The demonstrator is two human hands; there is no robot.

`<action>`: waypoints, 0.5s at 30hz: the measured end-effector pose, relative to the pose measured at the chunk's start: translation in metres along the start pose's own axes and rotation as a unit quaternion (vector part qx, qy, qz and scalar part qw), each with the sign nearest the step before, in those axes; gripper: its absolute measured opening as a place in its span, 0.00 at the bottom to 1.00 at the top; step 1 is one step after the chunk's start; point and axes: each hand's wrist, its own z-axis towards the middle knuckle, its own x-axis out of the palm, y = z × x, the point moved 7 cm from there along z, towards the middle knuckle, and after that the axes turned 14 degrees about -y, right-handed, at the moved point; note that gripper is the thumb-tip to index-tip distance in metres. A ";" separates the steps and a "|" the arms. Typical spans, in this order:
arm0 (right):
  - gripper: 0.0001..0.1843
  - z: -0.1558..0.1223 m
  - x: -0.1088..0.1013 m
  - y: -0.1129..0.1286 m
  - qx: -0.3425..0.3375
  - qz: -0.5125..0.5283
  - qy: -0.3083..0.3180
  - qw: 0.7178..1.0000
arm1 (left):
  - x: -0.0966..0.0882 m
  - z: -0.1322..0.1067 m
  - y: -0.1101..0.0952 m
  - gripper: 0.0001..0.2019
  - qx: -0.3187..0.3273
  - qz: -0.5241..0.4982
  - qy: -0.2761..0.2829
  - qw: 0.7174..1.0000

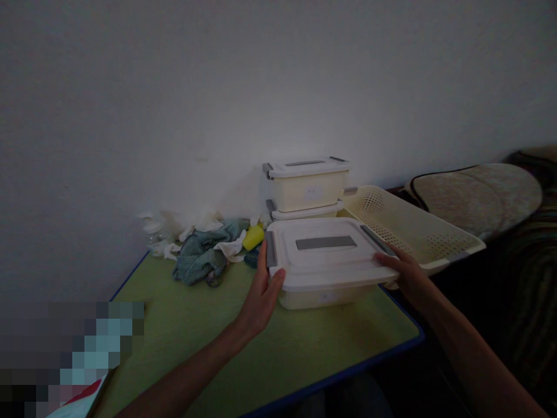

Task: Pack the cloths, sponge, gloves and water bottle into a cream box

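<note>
A lidded white container (326,261) on the green table (209,331) is grasped at its ends by the left hand (263,293) and the right hand (407,273).

The box (313,297) I hold is cream, with its white lid (331,266) shut, a grey strip (326,242) on top and grey clips (270,249) at both ends, level on the green table (195,325) near its right edge.

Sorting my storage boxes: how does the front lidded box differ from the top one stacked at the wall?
The front box rests directly on the green table; the top box sits on a lower box. The left hand and right hand hold the front box's ends; the top box is untouched. Both have cream bodies, white lids and grey latches.
</note>
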 end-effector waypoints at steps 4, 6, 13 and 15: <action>0.26 0.014 -0.005 0.001 -0.015 -0.046 -0.021 0.999 | 0.007 0.003 0.008 0.37 -0.009 -0.017 -0.001 1.000; 0.25 0.023 -0.002 0.002 -0.022 -0.056 -0.012 0.998 | 0.010 0.008 0.012 0.34 -0.006 -0.025 -0.002 1.000; 0.24 0.048 0.010 0.006 -0.050 -0.104 0.032 0.993 | 0.012 0.045 0.027 0.28 -0.048 -0.058 -0.034 0.997; 0.22 0.061 0.012 0.013 -0.082 -0.126 0.036 0.988 | 0.011 0.064 0.031 0.27 -0.068 -0.058 -0.047 0.995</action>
